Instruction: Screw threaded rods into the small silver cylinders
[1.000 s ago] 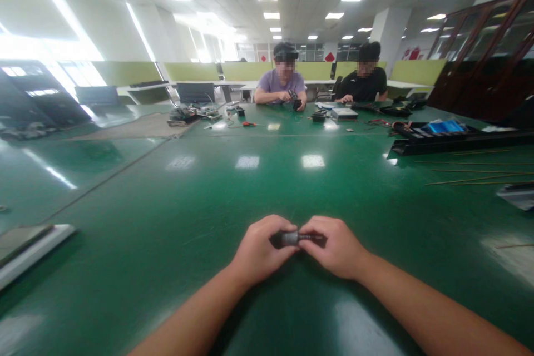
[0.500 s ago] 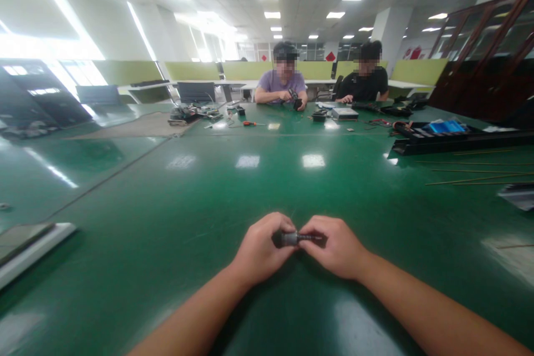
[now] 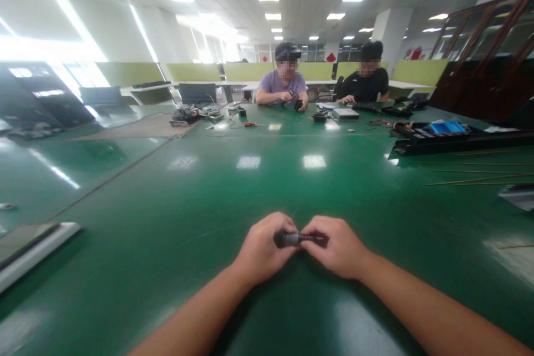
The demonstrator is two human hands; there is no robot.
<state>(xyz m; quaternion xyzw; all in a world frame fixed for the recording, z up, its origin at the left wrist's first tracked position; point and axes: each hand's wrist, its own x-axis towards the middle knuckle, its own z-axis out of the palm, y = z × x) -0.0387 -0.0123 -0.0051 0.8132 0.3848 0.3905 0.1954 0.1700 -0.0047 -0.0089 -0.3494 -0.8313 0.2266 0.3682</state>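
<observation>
A small grey metal cylinder with a thin dark ridged shaft (image 3: 314, 238) is held level between my two hands, low in the middle of the view. My left hand (image 3: 262, 247) is closed round the thick cylinder end, thumb and fingertips on its sides. From the other side my right hand (image 3: 336, 247) pinches the shaft close to where it meets the cylinder. The fingertips of both hands nearly touch. Fingers partly hide the piece, and its exact kind is too small to make out. Beneath the hands lies the green tabletop (image 3: 217, 194).
Two people sit across the table, one in a purple shirt (image 3: 271, 80), one in black (image 3: 377, 89). An orange screwdriver (image 3: 250, 124) and electronic parts (image 3: 186, 115) lie before them. Black rails (image 3: 459, 142) and thin rods (image 3: 479, 171) are right; a white-edged panel (image 3: 45, 247) is left.
Both hands keep nearly the same grip on the cylinder and shaft. The whole view has shifted very slightly, the scene moving a little to the right.
</observation>
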